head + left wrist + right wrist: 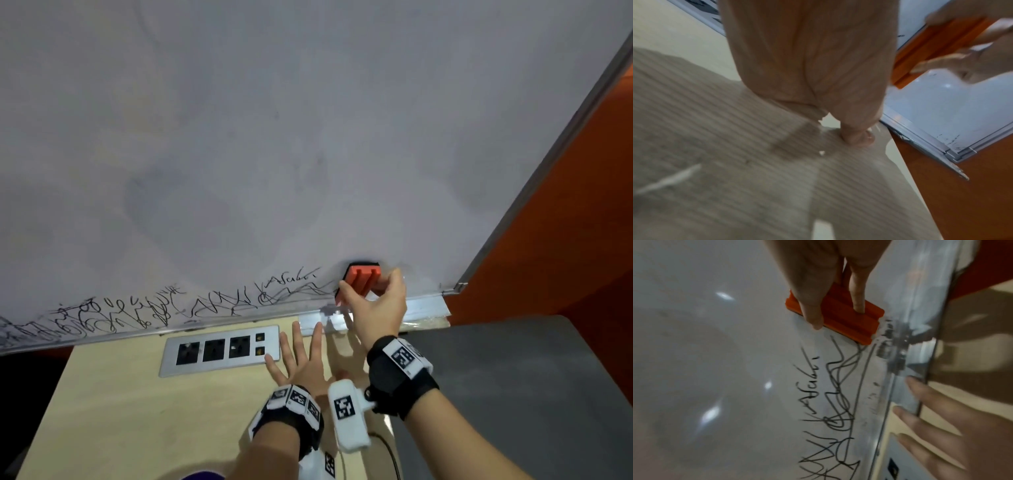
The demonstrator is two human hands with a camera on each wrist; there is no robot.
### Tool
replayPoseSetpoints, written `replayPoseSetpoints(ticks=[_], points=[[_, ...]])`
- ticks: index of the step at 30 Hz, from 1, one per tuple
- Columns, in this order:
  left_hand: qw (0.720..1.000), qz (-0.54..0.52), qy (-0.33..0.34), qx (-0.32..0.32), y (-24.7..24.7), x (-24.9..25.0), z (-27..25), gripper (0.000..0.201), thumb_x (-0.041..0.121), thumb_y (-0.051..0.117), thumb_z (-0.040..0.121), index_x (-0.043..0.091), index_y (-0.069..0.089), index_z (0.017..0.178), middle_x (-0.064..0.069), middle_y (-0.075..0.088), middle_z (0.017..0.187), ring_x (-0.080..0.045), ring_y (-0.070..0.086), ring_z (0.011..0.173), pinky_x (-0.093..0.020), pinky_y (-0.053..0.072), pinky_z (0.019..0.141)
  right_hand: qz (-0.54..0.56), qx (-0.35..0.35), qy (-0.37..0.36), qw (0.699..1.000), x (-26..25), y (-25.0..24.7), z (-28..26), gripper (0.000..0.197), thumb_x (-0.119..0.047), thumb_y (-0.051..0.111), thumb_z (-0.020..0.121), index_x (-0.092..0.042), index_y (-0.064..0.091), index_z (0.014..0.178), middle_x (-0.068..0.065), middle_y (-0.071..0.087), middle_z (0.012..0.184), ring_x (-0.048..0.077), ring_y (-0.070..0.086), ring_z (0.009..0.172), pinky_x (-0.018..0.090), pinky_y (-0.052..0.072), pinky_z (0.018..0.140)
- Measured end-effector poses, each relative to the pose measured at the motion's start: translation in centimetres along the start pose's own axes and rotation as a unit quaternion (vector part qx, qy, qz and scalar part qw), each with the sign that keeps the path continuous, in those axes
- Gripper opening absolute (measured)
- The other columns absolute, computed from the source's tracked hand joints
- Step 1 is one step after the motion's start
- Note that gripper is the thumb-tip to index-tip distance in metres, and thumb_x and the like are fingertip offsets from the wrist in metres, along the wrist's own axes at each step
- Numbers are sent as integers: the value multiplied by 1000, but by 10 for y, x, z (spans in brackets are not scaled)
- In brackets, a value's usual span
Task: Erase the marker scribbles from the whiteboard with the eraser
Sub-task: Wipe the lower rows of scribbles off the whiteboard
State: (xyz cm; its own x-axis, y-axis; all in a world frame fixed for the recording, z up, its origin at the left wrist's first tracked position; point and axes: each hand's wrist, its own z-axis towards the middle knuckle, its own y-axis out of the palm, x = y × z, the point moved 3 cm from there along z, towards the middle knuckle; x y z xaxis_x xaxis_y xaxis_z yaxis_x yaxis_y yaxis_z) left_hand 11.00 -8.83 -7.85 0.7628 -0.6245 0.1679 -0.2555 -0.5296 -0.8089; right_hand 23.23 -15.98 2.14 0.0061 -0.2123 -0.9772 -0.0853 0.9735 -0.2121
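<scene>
While my right hand presses the orange eraser flat on the whiteboard, its thumb and fingers are curled around the two long sides of the eraser, and one finger lies in a groove on its back. The eraser sits low on the board, near the lower right corner and just above the metal ledge of the frame. In the right wrist view I see the eraser touching the right end of the black marker scribbles. The scribbles run in a band along the bottom edge of the board, from the eraser toward the left side. Above this band the board is grey and smudged.

My left hand rests flat on the light wooden table, palm down, with fingers straight and spread; it holds nothing. Its fingertips point to the ledge. Just beside this hand, on its left, a metal panel with power sockets is set into the table. To the right of the board I see an orange wall.
</scene>
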Motion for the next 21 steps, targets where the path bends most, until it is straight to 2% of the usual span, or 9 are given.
replayPoseSetpoints(ticks=[3, 5, 11, 13, 14, 16, 17, 19, 21], points=[[1000, 1, -12, 10, 1, 1, 1, 113, 56, 64, 85, 46, -29, 148, 5, -50, 147, -28, -37, 144, -54, -44, 81, 3, -12, -34, 999, 0, 3, -2, 43, -10, 87, 71, -15, 47, 84, 3, 50, 96, -8, 53, 78, 10, 50, 67], [1000, -6, -5, 19, 0, 0, -1, 105, 56, 58, 89, 46, -27, 150, 3, -48, 150, -28, -37, 145, -56, -41, 87, -36, -16, -33, 999, 7, 5, -6, 44, -13, 88, 69, -17, 47, 85, 1, 48, 97, -6, 52, 81, 23, 54, 73], [995, -19, 63, -68, -25, -7, -11, 99, 54, 57, 92, 40, -19, 155, -1, -39, 157, -32, -32, 147, -64, -14, 114, -13, -38, -46, 998, -8, 4, -8, 43, -8, 86, 71, -7, 48, 91, 4, 48, 100, -11, 51, 85, 14, 54, 70], [992, -51, 84, -80, -51, -8, -17, 85, 48, 58, 94, 35, 6, 159, -1, -14, 166, -30, -9, 153, -58, 1, 120, 5, -23, -62, 998, -24, 0, -6, 43, -6, 85, 72, -4, 47, 90, 10, 49, 101, -17, 48, 79, 1, 43, 65], [990, -92, 93, -58, -70, -10, -21, 70, 43, 59, 95, 31, 26, 156, -3, 12, 166, -28, 15, 152, -51, 17, 122, 9, -14, -65, 998, -29, -1, -6, 43, -6, 85, 73, -4, 45, 90, 11, 50, 100, -18, 47, 76, -2, 38, 62], [980, -153, 110, 67, -114, -16, -31, 39, 34, 61, 97, 23, 56, 134, 1, 57, 137, -18, 54, 124, -37, 45, 104, -2, -13, -63, 998, -31, 1, -6, 44, -8, 85, 73, -6, 44, 89, 12, 50, 101, -10, 49, 78, -2, 35, 61], [969, -150, 116, 157, -137, -18, -38, 27, 31, 63, 97, 22, 62, 122, 4, 65, 121, -16, 60, 110, -34, 51, 96, -15, -16, -56, 998, -28, 3, -8, 45, -10, 86, 72, -7, 44, 90, 12, 50, 101, -2, 51, 80, -1, 35, 62], [920, -147, 123, 342, -178, -25, -58, 16, 24, 66, 93, 18, 63, 107, 6, 64, 104, -17, 60, 99, -35, 50, 90, -36, -26, -48, 998, -24, 7, -12, 45, -12, 87, 71, -8, 46, 91, 11, 50, 101, 13, 54, 82, -1, 35, 63], [848, -144, 136, 492, -207, -33, -74, 34, 23, 76, 83, 15, 59, 112, -2, 57, 113, -23, 54, 105, -34, 42, 95, -28, -27, -57, 998, -29, 8, -15, 45, -8, 86, 71, -8, 46, 91, 11, 49, 101, -2, 51, 81, -1, 35, 63]])
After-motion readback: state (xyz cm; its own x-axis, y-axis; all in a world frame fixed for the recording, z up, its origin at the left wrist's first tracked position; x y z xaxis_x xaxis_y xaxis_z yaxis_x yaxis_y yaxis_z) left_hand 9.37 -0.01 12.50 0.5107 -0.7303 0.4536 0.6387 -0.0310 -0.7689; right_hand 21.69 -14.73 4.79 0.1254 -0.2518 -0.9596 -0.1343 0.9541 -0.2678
